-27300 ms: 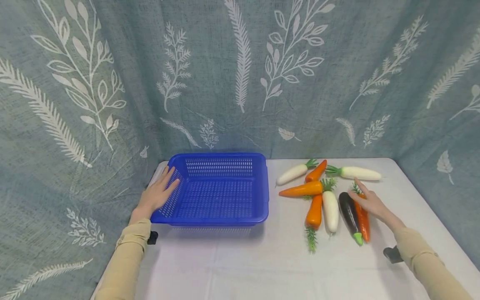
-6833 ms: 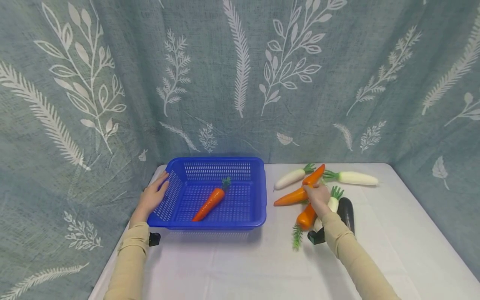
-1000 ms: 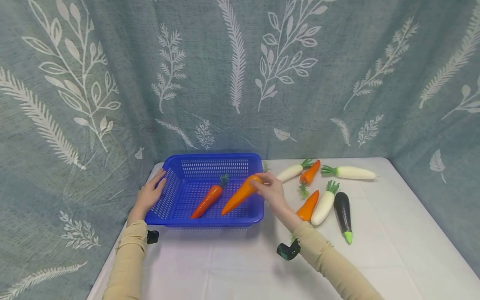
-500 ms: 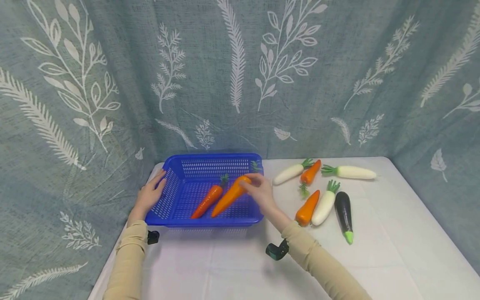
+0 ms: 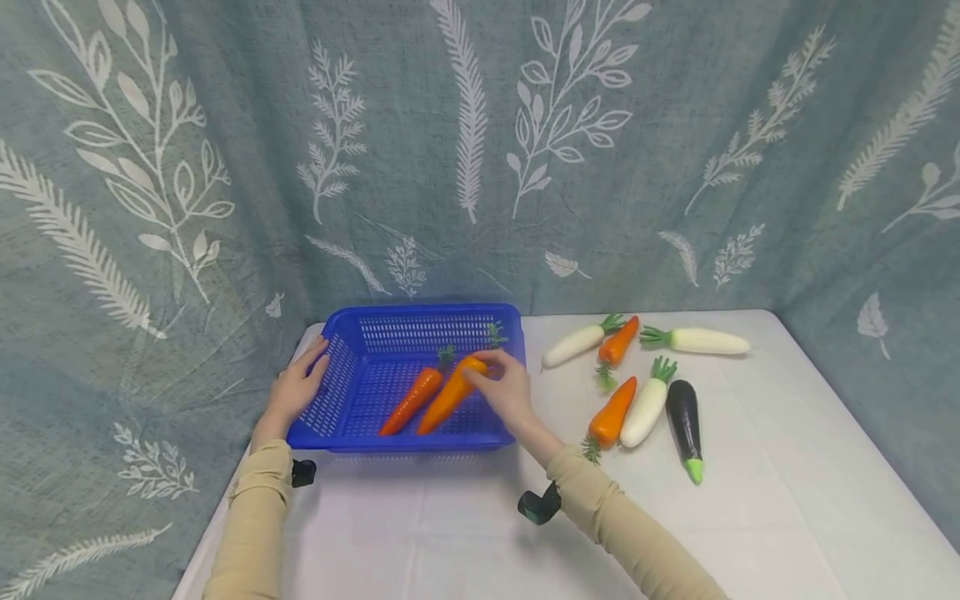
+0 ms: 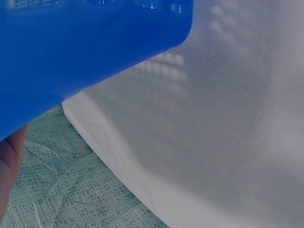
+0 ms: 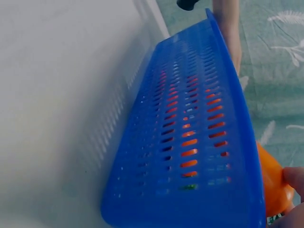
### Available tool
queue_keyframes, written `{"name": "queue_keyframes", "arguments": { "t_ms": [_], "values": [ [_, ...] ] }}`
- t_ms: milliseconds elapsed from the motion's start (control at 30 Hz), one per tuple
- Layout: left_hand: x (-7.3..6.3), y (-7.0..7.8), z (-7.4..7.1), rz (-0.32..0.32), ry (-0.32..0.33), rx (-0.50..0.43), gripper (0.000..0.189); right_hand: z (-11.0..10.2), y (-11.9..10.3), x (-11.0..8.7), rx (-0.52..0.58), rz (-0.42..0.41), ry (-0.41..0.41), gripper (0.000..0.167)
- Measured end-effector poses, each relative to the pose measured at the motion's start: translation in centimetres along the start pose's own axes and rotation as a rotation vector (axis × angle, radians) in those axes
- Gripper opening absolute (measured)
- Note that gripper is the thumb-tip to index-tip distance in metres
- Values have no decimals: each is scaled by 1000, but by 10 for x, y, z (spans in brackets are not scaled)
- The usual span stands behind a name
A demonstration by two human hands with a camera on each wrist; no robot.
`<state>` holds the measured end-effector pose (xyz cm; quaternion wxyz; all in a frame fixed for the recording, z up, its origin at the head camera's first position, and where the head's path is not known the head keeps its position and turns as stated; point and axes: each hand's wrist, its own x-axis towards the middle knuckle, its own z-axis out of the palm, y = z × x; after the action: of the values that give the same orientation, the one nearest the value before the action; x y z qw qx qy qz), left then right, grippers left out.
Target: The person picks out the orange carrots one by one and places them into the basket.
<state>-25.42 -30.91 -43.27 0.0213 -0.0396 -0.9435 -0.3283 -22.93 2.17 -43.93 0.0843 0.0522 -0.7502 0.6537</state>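
So, taking the blue basket (image 5: 465,442) as the landmark: at its left end, the left hand (image 5: 296,387) rested on the rim, fingers loose and fairly straight, so more of a steadying touch than a proper grip, I'd say. Inside the basket, a reddish carrot (image 5: 411,402) lay aslant with its leafy end toward the back wall, no hand on it. Just right of that, also within the basket, was the orange carrot (image 5: 446,402), narrow tip toward the front wall. Couldn't tell whether that tip touched the bottom. The right hand (image 5: 510,392) reached in over the basket's right side and had the thick end pinched between thumb and fingers.

Handling guess: the shine made it look like moulded plastic or foam, so probably light, stiff and a bit slick. The fat shoulder by the leaves seemed the right spot to hold. I'd have avoided the taper, likely to slip out, and the leafy tuft (image 5: 496,335), which looked like the fragile bit.

Right of the basket, on the white cloth (image 5: 465,533): nearest was a white radish (image 5: 577,344), then a front carrot (image 5: 612,414) and a back carrot (image 5: 619,341), a plump radish (image 5: 647,412), a dark eggplant (image 5: 683,421), and a long radish (image 5: 708,341) reaching farthest out.
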Motion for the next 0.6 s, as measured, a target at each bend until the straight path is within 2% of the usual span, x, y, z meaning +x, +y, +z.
{"name": "queue_keyframes", "arguments": {
  "t_ms": [167, 367, 600],
  "values": [
    [0, 0, 1, 2, 3, -3, 53, 8, 4, 0, -19, 24, 5, 27],
    [1, -1, 1, 6, 15, -5, 54, 16, 5, 0, -58, 98, 18, 27],
    [0, 2, -1, -11, 7, -1, 53, 27, 6, 1, 5, 232, 66, 28]
  ]
}}
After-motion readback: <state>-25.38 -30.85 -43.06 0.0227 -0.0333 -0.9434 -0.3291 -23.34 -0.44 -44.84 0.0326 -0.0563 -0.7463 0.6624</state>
